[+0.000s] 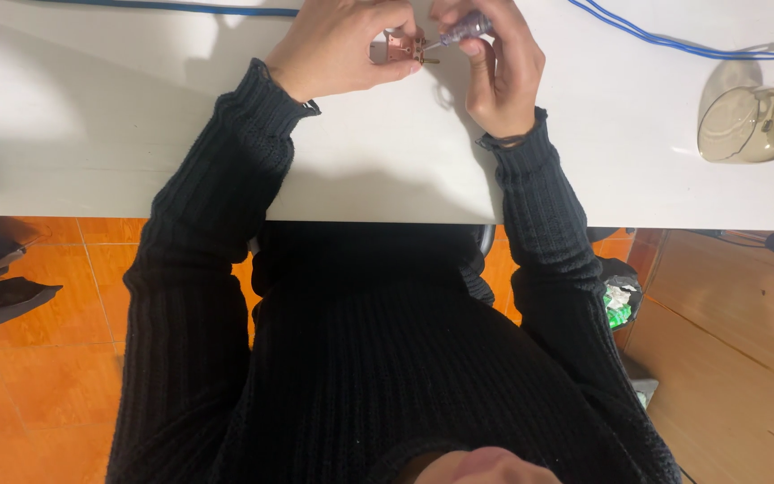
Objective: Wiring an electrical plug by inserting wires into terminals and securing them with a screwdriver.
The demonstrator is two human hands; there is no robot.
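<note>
Both hands are kept busy mid-job over the white table (91,134): small brown plug part (402,48) pinched in the left hand (342,49), screwdriver (460,31) gripped by the right hand (494,67), screw looks not finished yet.

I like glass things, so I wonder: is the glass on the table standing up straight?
No, the clear glass lies on its side on the white table, off to the person's right, near the blue cable.
</note>
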